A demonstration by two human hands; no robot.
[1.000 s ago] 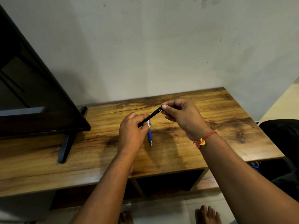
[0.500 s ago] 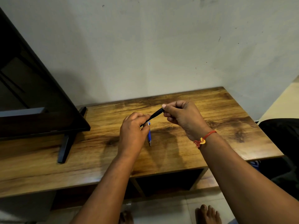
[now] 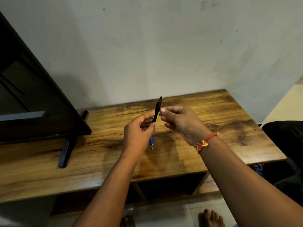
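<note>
**Black pen held upright over the table**

The black pen (image 3: pixel 157 110) stands nearly upright in the air above the table (image 3: pixel 213 145), leaning a little to the right at the top, clip end uppermost. The left hand (image 3: pixel 139 136) pinches its lower end between thumb and curled fingertips. The right hand (image 3: pixel 182 123) sits just beside the upper barrel with its fingers curled. Its thumb tip lies against the clip or just short of it, and this view does not show whether it actually pinches the pen.

The pen looks light and stiff, with a smooth plastic barrel (likely to twist or slide in a loose pinch). The safest hold is probably on the barrel near each end, one hand to each, so the halves can be turned or pulled apart without straining the thin clip. If it opens, small inner parts could drop and roll.

Below the left hand a blue pen (image 3: pixel 151 141) lies on the table, with only its tip end showing. A dark TV (image 3: pixel 32 104) stands at the table's left, well apart. A red thread (image 3: pixel 205 143) circles the right wrist.
</note>
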